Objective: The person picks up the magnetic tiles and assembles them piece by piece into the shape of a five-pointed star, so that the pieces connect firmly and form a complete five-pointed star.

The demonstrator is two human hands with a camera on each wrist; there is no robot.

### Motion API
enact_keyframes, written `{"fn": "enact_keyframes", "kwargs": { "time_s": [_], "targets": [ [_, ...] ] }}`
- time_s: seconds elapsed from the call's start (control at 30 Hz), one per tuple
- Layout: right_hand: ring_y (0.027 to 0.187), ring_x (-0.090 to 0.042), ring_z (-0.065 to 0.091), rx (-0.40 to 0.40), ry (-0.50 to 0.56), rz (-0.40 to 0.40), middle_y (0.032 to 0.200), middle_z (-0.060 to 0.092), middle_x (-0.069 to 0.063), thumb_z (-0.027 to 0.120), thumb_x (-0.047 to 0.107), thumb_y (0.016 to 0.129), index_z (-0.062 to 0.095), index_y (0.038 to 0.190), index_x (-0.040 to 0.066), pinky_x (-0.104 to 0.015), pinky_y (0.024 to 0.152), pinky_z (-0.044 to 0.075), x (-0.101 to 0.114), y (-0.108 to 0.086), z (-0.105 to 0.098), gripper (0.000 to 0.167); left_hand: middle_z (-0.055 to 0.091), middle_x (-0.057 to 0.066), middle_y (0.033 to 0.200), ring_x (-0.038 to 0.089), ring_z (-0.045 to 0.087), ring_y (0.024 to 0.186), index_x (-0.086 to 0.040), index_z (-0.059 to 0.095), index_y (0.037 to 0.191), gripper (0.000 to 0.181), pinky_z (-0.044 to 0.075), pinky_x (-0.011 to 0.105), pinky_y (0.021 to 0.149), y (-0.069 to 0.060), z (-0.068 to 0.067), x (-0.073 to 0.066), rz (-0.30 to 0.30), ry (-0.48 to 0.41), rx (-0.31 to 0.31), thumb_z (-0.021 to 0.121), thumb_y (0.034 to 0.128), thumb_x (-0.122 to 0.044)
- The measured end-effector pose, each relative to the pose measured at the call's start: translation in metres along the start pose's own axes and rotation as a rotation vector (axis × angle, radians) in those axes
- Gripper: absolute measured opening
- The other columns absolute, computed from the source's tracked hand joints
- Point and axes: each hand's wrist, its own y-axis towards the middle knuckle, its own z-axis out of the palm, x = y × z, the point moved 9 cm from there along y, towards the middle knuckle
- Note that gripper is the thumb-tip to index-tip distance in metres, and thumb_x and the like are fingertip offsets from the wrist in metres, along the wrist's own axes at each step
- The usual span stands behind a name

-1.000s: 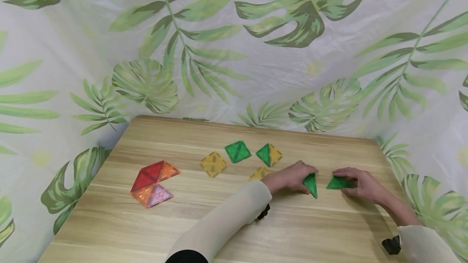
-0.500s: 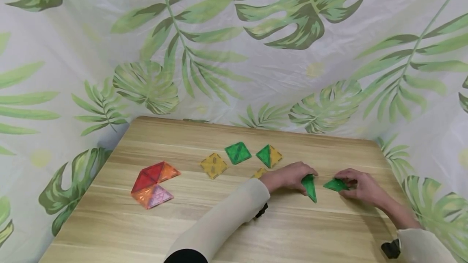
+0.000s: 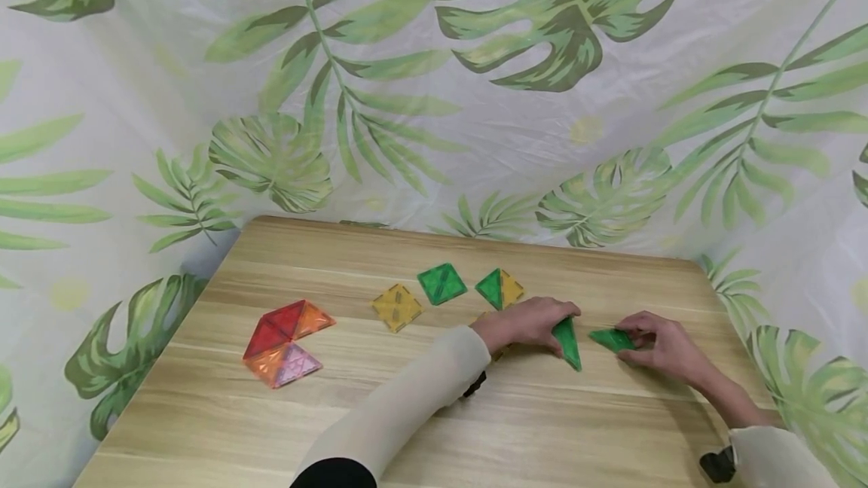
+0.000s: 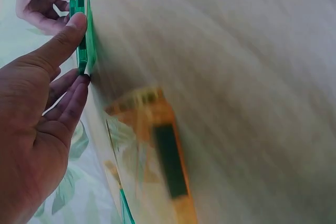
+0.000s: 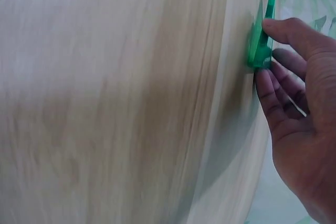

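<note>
My left hand point(image 3: 530, 321) pinches a green triangular magnetic tile point(image 3: 567, 343), thumb on one side and fingers on the other. To its right, my right hand point(image 3: 661, 343) holds another green triangular magnetic tile point(image 3: 609, 340) by its right end. In the head view a narrow gap separates these two tiles. Seen from the right wrist, the thumb presses the green tile point(image 5: 261, 43) against the fingers. An orange-yellow tile point(image 4: 170, 150) lies below the left hand in the left wrist view; in the head view my left hand and wrist mostly cover it.
Behind the left hand lie a yellow square point(image 3: 396, 308), a green square point(image 3: 442, 284) and a green-and-yellow pair point(image 3: 499, 289). Red, orange and pink triangles point(image 3: 285, 343) form a partial fan on the wooden table point(image 3: 203, 428). A leaf-print cloth point(image 3: 380, 134) hangs behind.
Both hands have shifted slightly left, carrying their green tiles. The right tile's left point has moved left. The other tiles on the table stay where they were.
</note>
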Motion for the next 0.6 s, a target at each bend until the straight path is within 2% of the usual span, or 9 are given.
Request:
{"fn": "enact_keyframes", "kwargs": {
  "time_s": [0.33, 0.6],
  "targets": [
    [0.080, -0.009, 0.067, -0.075, -0.009, 0.157, 0.096, 0.073, -0.007, 0.096, 0.010, 0.076, 0.079, 0.109, 0.000, -0.022, 0.067, 0.059, 0.007, 0.010, 0.010, 0.039, 0.058, 0.008, 0.152, 0.015, 0.057, 0.137, -0.007, 0.046, 0.156, 0.079, 0.044, 0.018, 0.110, -0.013, -0.011, 0.022, -0.020, -0.060, -0.022, 0.085, 0.0918, -0.033],
    [0.079, -0.016, 0.071, -0.107, -0.007, 0.296, 0.095, 0.074, -0.012, 0.094, 0.015, 0.081, 0.079, 0.110, -0.003, -0.022, 0.067, 0.056, 0.022, 0.024, 0.019, 0.037, 0.056, 0.010, 0.154, 0.019, 0.056, 0.139, -0.006, 0.043, 0.158, 0.079, 0.044, 0.021, 0.112, -0.017, -0.013, 0.036, -0.028, -0.093, -0.025, 0.083, 0.0936, -0.030]
  ]
}}
